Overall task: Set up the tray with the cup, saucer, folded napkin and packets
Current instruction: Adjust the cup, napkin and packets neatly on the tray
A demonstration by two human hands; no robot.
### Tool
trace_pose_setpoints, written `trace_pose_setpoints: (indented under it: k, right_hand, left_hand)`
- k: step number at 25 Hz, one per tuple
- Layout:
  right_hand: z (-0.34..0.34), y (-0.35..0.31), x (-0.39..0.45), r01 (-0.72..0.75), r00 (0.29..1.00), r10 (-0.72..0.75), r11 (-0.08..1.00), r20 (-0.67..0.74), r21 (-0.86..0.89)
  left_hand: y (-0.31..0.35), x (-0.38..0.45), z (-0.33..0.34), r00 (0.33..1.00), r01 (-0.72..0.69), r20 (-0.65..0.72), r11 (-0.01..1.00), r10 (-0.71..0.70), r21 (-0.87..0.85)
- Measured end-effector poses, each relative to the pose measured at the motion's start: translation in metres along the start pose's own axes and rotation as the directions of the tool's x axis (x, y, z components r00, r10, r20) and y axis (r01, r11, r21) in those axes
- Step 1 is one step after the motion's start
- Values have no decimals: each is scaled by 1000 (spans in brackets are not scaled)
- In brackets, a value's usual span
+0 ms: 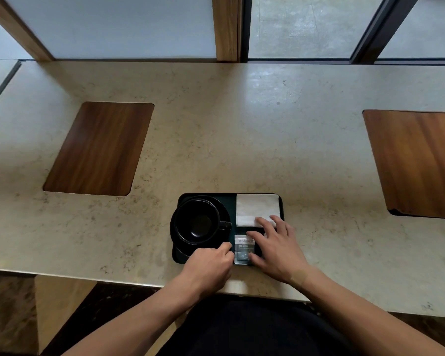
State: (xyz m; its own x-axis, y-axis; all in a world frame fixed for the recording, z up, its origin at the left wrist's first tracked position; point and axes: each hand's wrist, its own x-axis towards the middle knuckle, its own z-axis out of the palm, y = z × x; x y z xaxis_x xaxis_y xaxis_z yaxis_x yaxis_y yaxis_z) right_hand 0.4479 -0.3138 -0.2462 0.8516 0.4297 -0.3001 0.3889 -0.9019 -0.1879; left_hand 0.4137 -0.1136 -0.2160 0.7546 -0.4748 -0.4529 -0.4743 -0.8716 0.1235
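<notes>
1. While my left hand point(211, 265) is curling at the near edge of the tray point(281, 206), its fingertips are pinching the left edge of the packet point(243, 249).
2. My right hand point(278, 249) is lying spread and relaxed, gripping nothing, its fingers resting across the packet's right side and the near corner of the napkin point(256, 208).
3. The folded napkin is sitting in the tray's far right corner, with the packet lying just in front of it.
4. The black cup point(197, 222) is standing on its saucer point(222, 206) in the left half of the tray, handle pointing right.
5. The tray is resting near the front edge of the stone counter point(242, 124), between two wooden panels point(98, 149).
</notes>
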Motion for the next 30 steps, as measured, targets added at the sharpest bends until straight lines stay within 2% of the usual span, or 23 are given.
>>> trace_pose_setpoints:
  k: [5,9,11,13,16,19,30]
  right_hand:
    - [-5,-3,-3,-12,999,13,999,-33,51]
    - [-17,15,-13,-57,973,86,989,-214,140]
    - [-20,33,-22,-107,960,143,981,-240,159]
    - [-17,49,-33,-132,965,159,981,-206,143]
    - [-8,59,-46,-121,989,129,989,-78,90]
    - [-3,59,-50,-123,992,123,989,-4,85]
    - [-5,55,-33,-125,992,123,988,32,88]
  left_hand:
    - [0,-1,-4,999,-24,-47,1000,25,10]
    - [6,6,-15,984,-76,-161,997,79,19]
    - [12,16,-21,973,-128,-191,991,132,35]
    - [19,27,-25,960,-208,-179,976,217,70]
    - [26,38,-27,947,-279,-132,954,292,109]
    - [28,46,-26,959,-251,-110,962,262,103]
    - [26,71,-23,979,-201,-40,979,202,35]
